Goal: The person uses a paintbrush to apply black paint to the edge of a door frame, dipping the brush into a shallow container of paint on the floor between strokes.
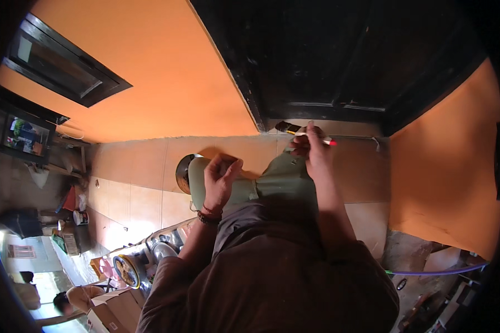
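A paintbrush (288,128) with dark bristles and a pale, red-ended handle is held in my right hand (315,149). Its bristles point left, near the foot of a black panelled door (316,61). My left hand (219,178) rests over my left knee, fingers curled in loosely and thumb raised; nothing shows in it. Beside that knee, on the floor, stands a round dark-rimmed container (183,176), partly hidden by my leg. Both hands are apart from the door.
Orange walls (150,66) flank the door, and a tiled floor (133,166) runs along its foot. Behind me on the left are a bucket (129,269), a cardboard box (114,311) and another person (80,298). A purple hose (439,272) lies at the lower right.
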Demonstrator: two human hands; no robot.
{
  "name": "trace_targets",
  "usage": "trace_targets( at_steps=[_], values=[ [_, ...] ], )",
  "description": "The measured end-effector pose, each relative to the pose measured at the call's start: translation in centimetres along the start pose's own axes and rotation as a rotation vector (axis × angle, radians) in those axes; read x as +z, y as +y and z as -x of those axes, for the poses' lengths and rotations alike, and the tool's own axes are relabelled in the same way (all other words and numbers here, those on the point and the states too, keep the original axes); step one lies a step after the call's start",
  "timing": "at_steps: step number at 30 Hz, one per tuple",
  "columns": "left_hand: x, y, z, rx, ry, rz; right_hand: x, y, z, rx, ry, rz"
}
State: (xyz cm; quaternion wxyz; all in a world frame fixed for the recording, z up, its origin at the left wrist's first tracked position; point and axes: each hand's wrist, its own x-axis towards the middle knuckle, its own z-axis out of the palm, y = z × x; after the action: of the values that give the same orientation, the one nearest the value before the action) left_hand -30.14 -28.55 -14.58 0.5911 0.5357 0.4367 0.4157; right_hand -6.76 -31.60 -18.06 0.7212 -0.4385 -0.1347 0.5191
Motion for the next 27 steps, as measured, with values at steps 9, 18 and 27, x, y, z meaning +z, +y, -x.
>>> trace_targets(
  at_steps=[9,18,27],
  values=[
    [5.9,13.9,-0.2,1.141,0.567,0.005,5.9,-10.3,3.7,-0.772,-0.506,-0.154],
    [11.9,6.4,3.8,0.859,-0.212,-0.446,10.4,-4.9,3.4,-0.513,-0.807,-0.234],
    [5.7,12.1,1.1,0.749,-0.274,-0.355,14.5,-9.8,2.2,-0.683,-0.689,0.093]
  ],
)
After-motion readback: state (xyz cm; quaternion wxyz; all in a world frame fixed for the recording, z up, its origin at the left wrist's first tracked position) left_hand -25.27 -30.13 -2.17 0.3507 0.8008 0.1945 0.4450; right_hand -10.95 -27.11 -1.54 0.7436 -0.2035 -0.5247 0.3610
